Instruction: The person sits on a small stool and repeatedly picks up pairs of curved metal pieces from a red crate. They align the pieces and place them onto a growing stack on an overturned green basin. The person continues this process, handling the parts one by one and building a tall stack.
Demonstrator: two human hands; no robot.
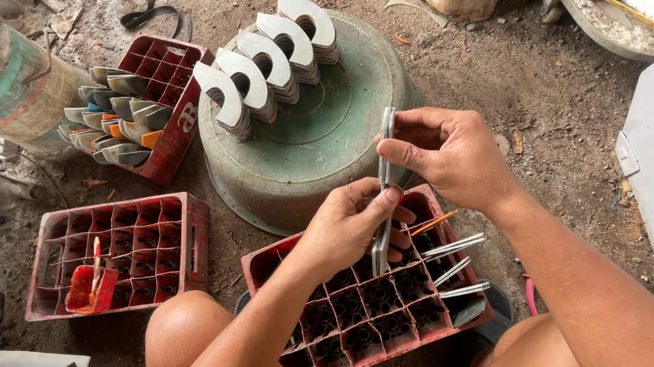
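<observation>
Nearest us, our left hand [346, 227] pinches the lower end of a thin stack of flat grey metal pieces [385, 187], thumb pressed on its edge; our right hand [449, 153] grips the upper end between thumb and fingertips. The stack stands upright over a red plastic compartment crate [376, 309]. We count three such crates. Beyond, five piles of grey horseshoe-shaped plates [263, 65] sit on an overturned green metal basin [326, 139].
</observation>
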